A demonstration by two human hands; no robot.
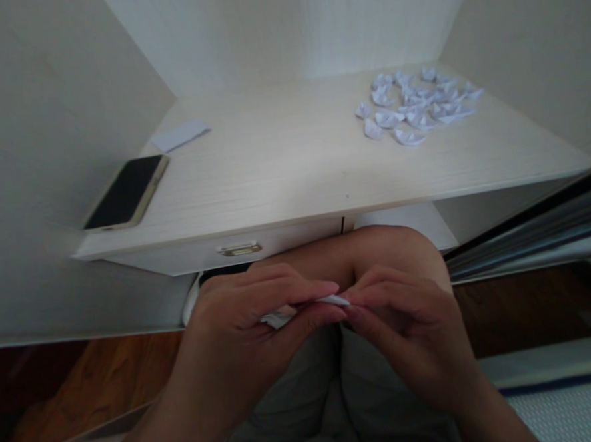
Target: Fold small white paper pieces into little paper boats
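Above my lap, a small folded piece of white paper (333,299) is pinched between both hands. My left hand (261,310) is closed on its left part, thumb below and fingers above, and covers most of it. The fingertips of my right hand (401,314) pinch its right end. Several small folded paper boats (409,117) lie clustered at the back right of the white desk top (272,162). A flat stack or strip of white paper (182,135) lies at the back left.
A phone (127,192) with a dark screen rests at the desk's left edge. Below the desk top is a drawer with a metal handle (240,250). Side panels (69,115) stand left and right. My bare knees (392,248) are against the desk front.
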